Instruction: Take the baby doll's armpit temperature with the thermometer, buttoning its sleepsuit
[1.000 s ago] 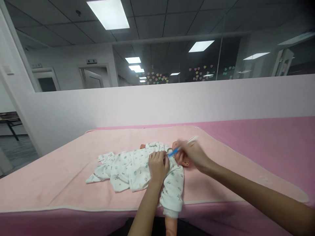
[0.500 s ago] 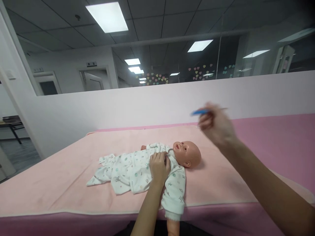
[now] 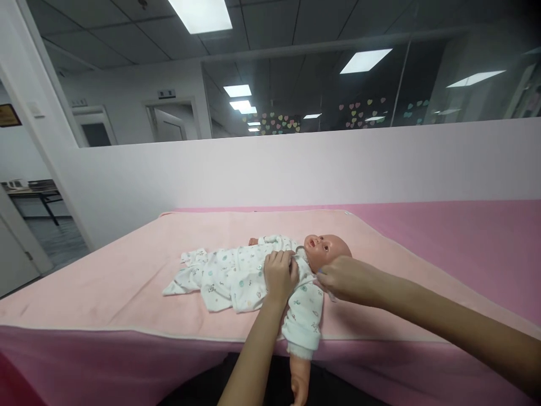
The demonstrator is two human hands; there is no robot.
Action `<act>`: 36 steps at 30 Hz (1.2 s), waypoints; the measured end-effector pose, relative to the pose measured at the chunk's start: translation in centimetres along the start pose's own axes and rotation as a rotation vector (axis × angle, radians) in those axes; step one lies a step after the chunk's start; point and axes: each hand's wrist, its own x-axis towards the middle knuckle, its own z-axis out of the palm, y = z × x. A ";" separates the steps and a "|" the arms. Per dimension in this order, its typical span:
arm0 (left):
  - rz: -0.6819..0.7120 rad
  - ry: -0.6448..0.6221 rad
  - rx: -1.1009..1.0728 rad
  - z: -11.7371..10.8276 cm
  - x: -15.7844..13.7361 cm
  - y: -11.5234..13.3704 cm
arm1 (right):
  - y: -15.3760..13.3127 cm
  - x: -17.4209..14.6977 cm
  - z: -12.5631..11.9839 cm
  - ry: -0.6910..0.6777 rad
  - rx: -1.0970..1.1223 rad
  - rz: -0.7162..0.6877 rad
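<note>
A baby doll (image 3: pixel 332 250) in a white printed suit (image 3: pixel 228 276) lies on its back on a light pink pad (image 3: pixel 127 282), head to the right. My left hand (image 3: pixel 279 275) rests on its chest, fingers curled into the suit's collar. My right hand (image 3: pixel 346 279) presses against the doll's near shoulder, just under the chin. It is closed around a thin stick (image 3: pixel 332 296), of which only a pale end below the fingers and a bluish tip show. One doll arm (image 3: pixel 300 378) hangs over the front edge.
The pad lies on a darker pink table (image 3: pixel 465 242) that runs off to the right. A low white partition (image 3: pixel 296 169) with glass above it stands right behind. At the left there is an open doorway with grey floor (image 3: pixel 54 242).
My right hand went up from the doll's face with the blue-tipped stick, then came back down to the doll's near shoulder. My left hand stayed on the chest. The view shifted slightly.
</note>
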 end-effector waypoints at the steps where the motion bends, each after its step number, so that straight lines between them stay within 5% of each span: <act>1: -0.001 -0.002 0.003 0.0 0.0 0.0 | 0.3 -0.3 -0.2 -0.030 0.044 0.011; 5: 0.012 0.004 0.001 0.1 0.0 -0.1 | 1.7 -2.4 -0.7 -0.056 0.380 0.143; 9: 0.029 0.012 0.003 0.1 0.0 -0.1 | 4.9 -5.0 0.9 -0.243 0.368 0.321; 14: 0.027 0.006 -0.013 0.1 0.0 -0.2 | 10.2 -6.4 1.3 -0.006 0.429 0.578; 18: 0.008 -0.005 -0.044 0.2 0.1 -0.2 | 12.4 -6.3 0.6 -0.064 0.386 0.640; 21: 0.006 0.006 -0.052 0.1 0.1 -0.3 | 13.1 -6.2 -0.4 0.066 0.140 0.597; 25: 0.008 0.015 -0.055 0.1 0.2 -0.3 | 13.7 -5.9 -1.4 0.274 -0.586 0.405; 28: -0.003 0.024 -0.064 0.2 0.2 -0.3 | 13.1 -5.1 -0.4 0.288 -0.980 0.244; 32: -0.023 0.037 -0.079 0.1 0.1 -0.3 | 10.6 -3.1 2.9 0.312 -1.083 0.015; 36: -0.035 0.036 -0.080 0.1 0.0 -0.3 | 9.3 -2.5 5.3 0.341 -1.021 0.069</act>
